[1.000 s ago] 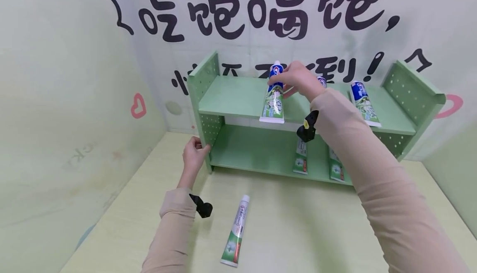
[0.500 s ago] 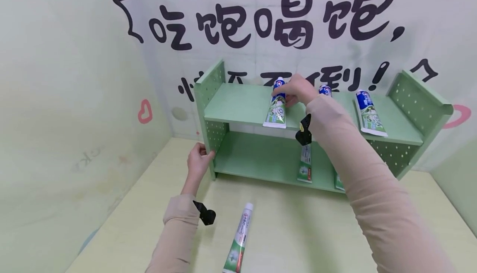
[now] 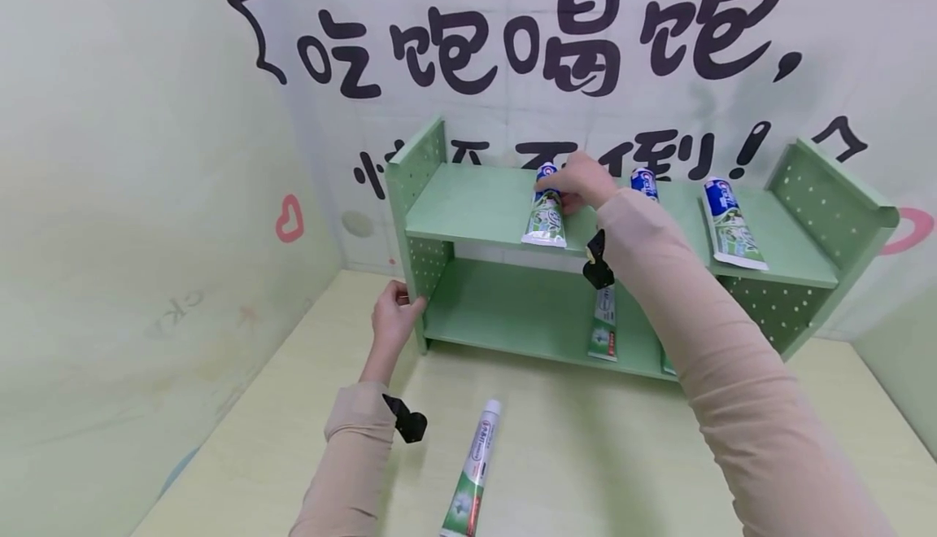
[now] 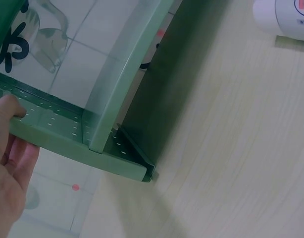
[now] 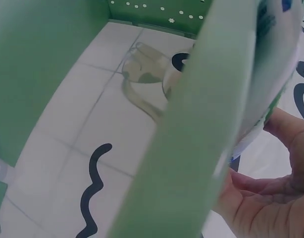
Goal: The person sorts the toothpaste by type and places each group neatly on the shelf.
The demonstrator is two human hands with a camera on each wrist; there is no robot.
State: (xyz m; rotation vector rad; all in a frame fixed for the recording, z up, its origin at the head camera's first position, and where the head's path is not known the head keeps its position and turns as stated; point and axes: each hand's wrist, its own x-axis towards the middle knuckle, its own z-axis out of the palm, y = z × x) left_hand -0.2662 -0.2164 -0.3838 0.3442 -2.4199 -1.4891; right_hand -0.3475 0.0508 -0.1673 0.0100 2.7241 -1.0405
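Observation:
A blue, white and green toothpaste tube [image 3: 545, 218] lies on the upper board of a green two-tier shelf [image 3: 468, 202], cap toward the wall. My right hand [image 3: 584, 181] pinches it near the cap end from the right. In the right wrist view, the shelf board hides part of the tube [image 5: 271, 69] beside the right hand [image 5: 278, 183]. My left hand [image 3: 392, 321] grips the shelf's left side panel, thumb on one face and fingers on the other, as the left wrist view shows at the hand [image 4: 11, 183].
Two similar tubes rest further right on the upper board: a partly hidden tube [image 3: 644, 183] and another tube [image 3: 732, 228]. Below, a green-and-white tube [image 3: 603, 329] and a mostly covered one occupy the lower board. Another green-and-white tube [image 3: 472, 472] lies on the table [image 3: 556, 456] in front.
My right hand has lowered the toothpaste tube onto the upper board and still holds it. The left hand keeps its place on the side panel. The head view has shifted slightly.

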